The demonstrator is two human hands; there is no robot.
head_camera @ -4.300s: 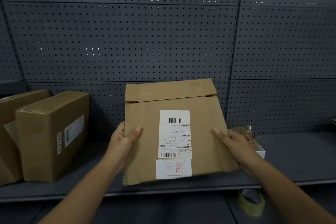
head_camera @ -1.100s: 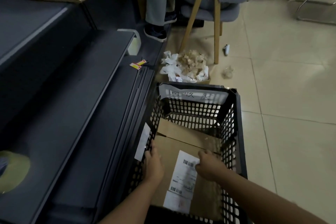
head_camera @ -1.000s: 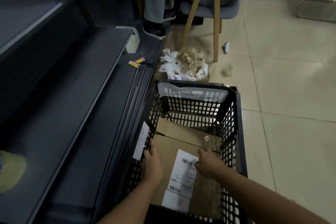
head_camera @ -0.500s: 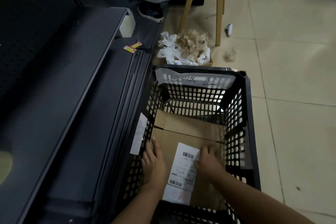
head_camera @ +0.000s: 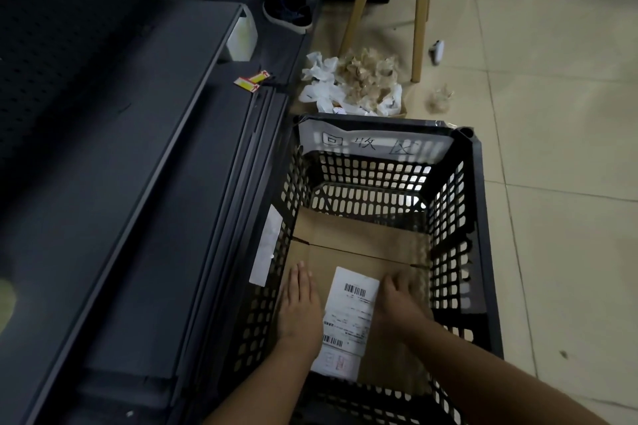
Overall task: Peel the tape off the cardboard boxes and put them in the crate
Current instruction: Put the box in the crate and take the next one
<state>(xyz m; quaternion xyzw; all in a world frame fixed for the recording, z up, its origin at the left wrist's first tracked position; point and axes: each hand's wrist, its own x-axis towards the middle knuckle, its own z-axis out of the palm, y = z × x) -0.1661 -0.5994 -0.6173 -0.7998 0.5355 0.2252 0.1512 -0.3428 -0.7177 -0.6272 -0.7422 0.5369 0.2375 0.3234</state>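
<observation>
Flattened cardboard box [head_camera: 359, 252], lower centre, now lies lower on the floor of the black crate [head_camera: 478, 217]. Left hand [head_camera: 298, 304] presses it with straight fingers; right hand [head_camera: 397, 300] also rests on it, its finger posture indeterminate. Earlier both hands gripped the box at the shelf; placement appears complete.

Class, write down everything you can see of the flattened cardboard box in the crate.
The flattened cardboard box is plain brown corrugated board, lying flat on the floor of the black plastic crate. A fold line crosses it near the far end, marking a flap. A white shipping label with barcodes sits mid-panel, with a smaller white sticker nearer the person. The left hand and right hand press on it, either side of the label.
</observation>
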